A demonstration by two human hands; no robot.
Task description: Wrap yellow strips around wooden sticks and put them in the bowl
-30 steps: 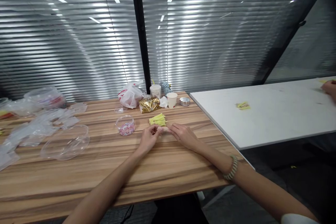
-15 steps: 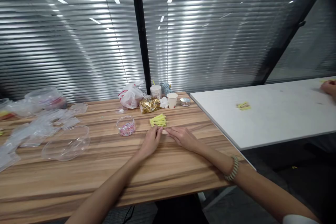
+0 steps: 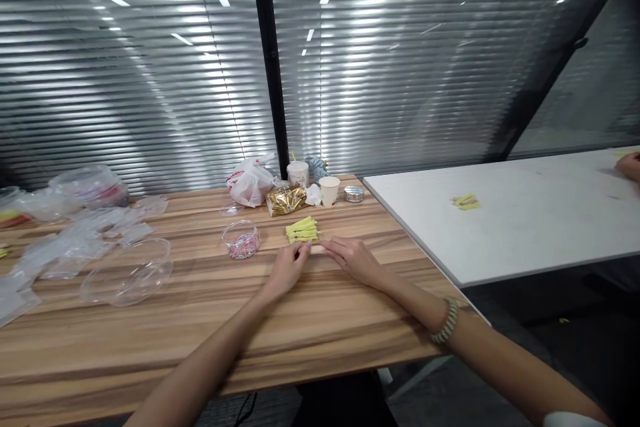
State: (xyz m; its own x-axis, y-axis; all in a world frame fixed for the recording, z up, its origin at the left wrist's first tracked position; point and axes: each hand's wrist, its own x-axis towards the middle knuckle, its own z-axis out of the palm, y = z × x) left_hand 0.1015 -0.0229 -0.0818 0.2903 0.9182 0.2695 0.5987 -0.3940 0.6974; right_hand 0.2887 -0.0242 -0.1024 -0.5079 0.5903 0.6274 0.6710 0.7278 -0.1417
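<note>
A small pile of yellow strips (image 3: 302,229) lies on the wooden table (image 3: 200,320). Just below it, my left hand (image 3: 290,265) has its fingers closed together at the pile's near edge; what they hold, if anything, is too small to make out. My right hand (image 3: 353,259) rests palm down to the right of the pile, fingers stretched toward my left fingertips, with a narrow gap between the hands. A clear round tub (image 3: 241,240) with pink and purple bits stands left of the pile.
Behind the pile are a gold packet (image 3: 286,200), a paper cup (image 3: 329,191), a round tin (image 3: 353,194) and a white plastic bag (image 3: 250,183). Clear lids and plastic bags (image 3: 80,240) lie left. On the white table (image 3: 525,227) are yellow strips (image 3: 466,201) and another person's hand (image 3: 629,165).
My right hand has shifted slightly right, widening the gap to my left hand. The other person's hand has moved a little toward the right edge.
</note>
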